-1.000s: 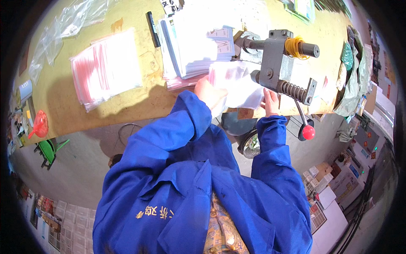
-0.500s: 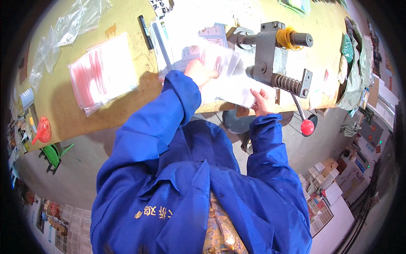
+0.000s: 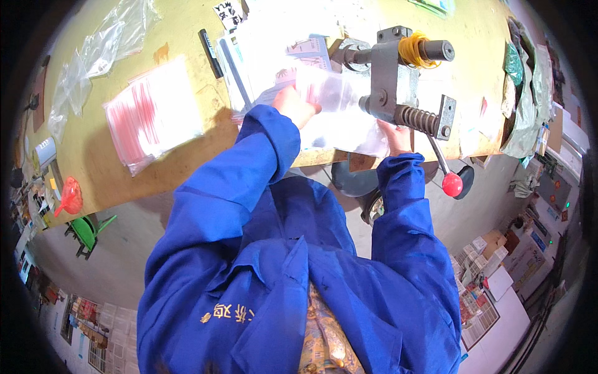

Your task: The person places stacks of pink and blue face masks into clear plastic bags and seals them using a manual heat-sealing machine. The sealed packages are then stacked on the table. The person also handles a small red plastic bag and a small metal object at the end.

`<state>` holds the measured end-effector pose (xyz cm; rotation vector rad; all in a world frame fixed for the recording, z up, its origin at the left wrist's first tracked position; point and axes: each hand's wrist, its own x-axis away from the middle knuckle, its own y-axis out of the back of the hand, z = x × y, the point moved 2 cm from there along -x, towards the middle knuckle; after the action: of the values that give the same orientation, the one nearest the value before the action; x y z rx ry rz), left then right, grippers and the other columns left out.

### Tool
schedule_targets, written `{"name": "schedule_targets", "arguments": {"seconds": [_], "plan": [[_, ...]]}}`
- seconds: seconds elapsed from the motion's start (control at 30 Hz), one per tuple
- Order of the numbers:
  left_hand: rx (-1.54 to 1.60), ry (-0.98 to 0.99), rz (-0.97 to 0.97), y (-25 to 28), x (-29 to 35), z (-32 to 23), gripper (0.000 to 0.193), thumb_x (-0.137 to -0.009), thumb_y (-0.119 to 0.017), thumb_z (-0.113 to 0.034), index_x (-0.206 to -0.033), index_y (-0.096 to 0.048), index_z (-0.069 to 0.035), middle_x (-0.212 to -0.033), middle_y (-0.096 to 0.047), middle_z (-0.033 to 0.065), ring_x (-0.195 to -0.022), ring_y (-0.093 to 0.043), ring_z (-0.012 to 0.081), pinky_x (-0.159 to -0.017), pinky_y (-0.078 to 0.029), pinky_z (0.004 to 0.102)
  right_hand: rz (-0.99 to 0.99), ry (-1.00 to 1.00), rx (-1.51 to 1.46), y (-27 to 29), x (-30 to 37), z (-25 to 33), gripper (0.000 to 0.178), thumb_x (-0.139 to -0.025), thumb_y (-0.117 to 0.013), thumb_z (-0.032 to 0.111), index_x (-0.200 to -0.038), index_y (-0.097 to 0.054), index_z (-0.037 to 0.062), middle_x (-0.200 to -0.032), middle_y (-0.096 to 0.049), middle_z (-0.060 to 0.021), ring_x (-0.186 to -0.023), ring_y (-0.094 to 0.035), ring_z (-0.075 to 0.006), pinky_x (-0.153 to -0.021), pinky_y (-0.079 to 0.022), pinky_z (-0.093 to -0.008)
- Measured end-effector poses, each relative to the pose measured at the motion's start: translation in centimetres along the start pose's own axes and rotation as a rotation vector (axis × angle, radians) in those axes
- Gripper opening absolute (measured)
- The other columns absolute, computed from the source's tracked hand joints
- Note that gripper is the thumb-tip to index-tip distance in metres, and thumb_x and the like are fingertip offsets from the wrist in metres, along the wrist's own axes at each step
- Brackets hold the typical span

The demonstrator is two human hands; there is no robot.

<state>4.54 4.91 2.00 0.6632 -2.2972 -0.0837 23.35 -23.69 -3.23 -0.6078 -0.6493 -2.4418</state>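
Yellow-topped, the counter (image 3: 187, 156) runs across the upper part of the view, and the person in blue sleeves stands at its near edge. Both hands hold one clear plastic bag (image 3: 339, 118), which lies flat over the counter edge, just in front of a grey lever press (image 3: 392, 75). The left hand (image 3: 296, 106) is closed on the bag's left side; the right hand (image 3: 395, 134) grips its right lower corner, directly below the press spring. The bag's long axis goes left to right, and the press stands just behind it, nearer to the right hand. A red-knobbed lever (image 3: 451, 182) hangs down at the right. To the left lie a stack of red-striped bags (image 3: 152, 118), well apart, and a black pen (image 3: 210, 43). Printed sheets (image 3: 274, 56) lie under and behind the bag.
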Motion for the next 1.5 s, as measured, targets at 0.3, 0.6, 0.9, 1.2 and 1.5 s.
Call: {"name": "schedule_targets", "arguments": {"seconds": [0.3, 0.6, 0.9, 1.2, 1.5], "plan": [[-0.013, -0.034, -0.085, -0.7, 0.1, -0.8, 0.048, -0.068, -0.08, -0.014, -0.109, -0.064, 0.003, -0.102, -0.07, 0.0201, -0.097, -0.068, 0.0307, -0.088, -0.052, 0.0383, -0.089, 0.196, 0.166, 0.6, -1.2, 0.2, 0.062, -0.079, -0.079, 0.02, -0.132, -0.053, 0.0034, -0.134, -0.057, -0.0134, -0.125, -0.052, -0.0263, -0.11, -0.037, -0.0397], [-0.07, 0.002, -0.088, -0.5, -0.7, 0.3, 0.049, -0.068, -0.081, -0.016, -0.111, -0.064, 0.002, -0.104, -0.07, 0.0195, -0.1, -0.067, 0.0308, -0.091, -0.051, 0.038, -0.115, 0.146, 0.257, -0.1, 0.6, 2.4, 0.058, -0.076, -0.082, 0.017, -0.127, -0.059, 0.0015, -0.128, -0.061, -0.0135, -0.119, -0.057, -0.0236, -0.104, -0.042, -0.0368], [-0.016, 0.024, -0.027, 0.3, -0.1, -0.9, 0.049, -0.071, -0.081, -0.018, -0.113, -0.064, 0.001, -0.108, -0.07, 0.0192, -0.103, -0.067, 0.03, -0.093, -0.05, 0.0372, -0.001, 0.198, 0.178, 5.4, 16.6, 27.8, 0.042, -0.102, -0.049, 0.029, -0.131, -0.053, -0.0028, -0.119, -0.064, -0.0183, -0.102, -0.065, -0.0238, -0.084, -0.053, -0.0348], [-0.001, 0.002, -0.05, 0.5, 0.5, -1.4, 0.05, -0.073, -0.079, -0.017, -0.116, -0.062, 0.002, -0.111, -0.068, 0.0212, -0.106, -0.065, 0.0324, -0.095, -0.048, 0.0382, 0.225, -0.377, 0.504, 1.5, 14.0, 26.5, 0.023, -0.098, -0.052, 0.012, -0.114, -0.051, -0.0037, -0.069, -0.058, -0.006, -0.051, -0.055, -0.0128, -0.044, -0.045, -0.0254], [-0.04, 0.018, -0.039, 0.3, 0.4, -1.4, 0.049, -0.072, -0.079, -0.019, -0.114, -0.063, 0.0, -0.11, -0.068, 0.0229, -0.106, -0.064, 0.0368, -0.094, -0.049, 0.0414, -0.06, 0.207, 0.58, 0.8, 14.3, 15.4, 0.03, -0.091, -0.063, 0.009, -0.116, -0.053, -0.0049, -0.101, -0.062, -0.0145, -0.093, -0.06, -0.0222, -0.086, -0.048, -0.0337]]}}
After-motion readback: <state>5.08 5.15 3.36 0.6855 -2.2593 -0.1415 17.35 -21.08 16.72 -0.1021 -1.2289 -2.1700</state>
